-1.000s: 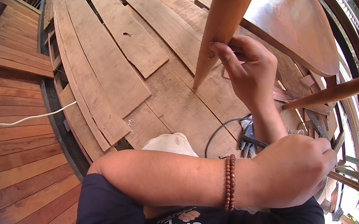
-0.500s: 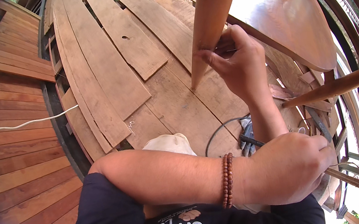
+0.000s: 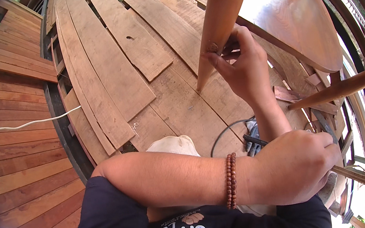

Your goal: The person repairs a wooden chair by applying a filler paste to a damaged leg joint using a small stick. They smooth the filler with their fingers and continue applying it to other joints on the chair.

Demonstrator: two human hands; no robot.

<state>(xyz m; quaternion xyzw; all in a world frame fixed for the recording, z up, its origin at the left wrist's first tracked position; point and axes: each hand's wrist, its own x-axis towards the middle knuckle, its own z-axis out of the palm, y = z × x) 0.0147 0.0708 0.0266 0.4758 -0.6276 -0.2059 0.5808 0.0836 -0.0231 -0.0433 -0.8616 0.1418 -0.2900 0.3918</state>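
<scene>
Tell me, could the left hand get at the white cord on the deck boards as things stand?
Probably not at once. The left hand is crossed over to the right, fisted around a wooden rod, while the white cord lies far off on the left boards.

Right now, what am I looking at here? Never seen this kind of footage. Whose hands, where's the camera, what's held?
There is no machine here: a person works with bare hands, filmed by a wide fisheye camera worn on the head and looking down, so straight edges curve near the rim. The left hand, with a bead bracelet at the wrist, crosses the body and grips a thin wooden rod. The right hand pinches something small against a tapered wooden leg of an overturned piece of furniture; what it pinches is too small to tell. Below lie loose wooden planks, a dark cable and a white cord.
</scene>
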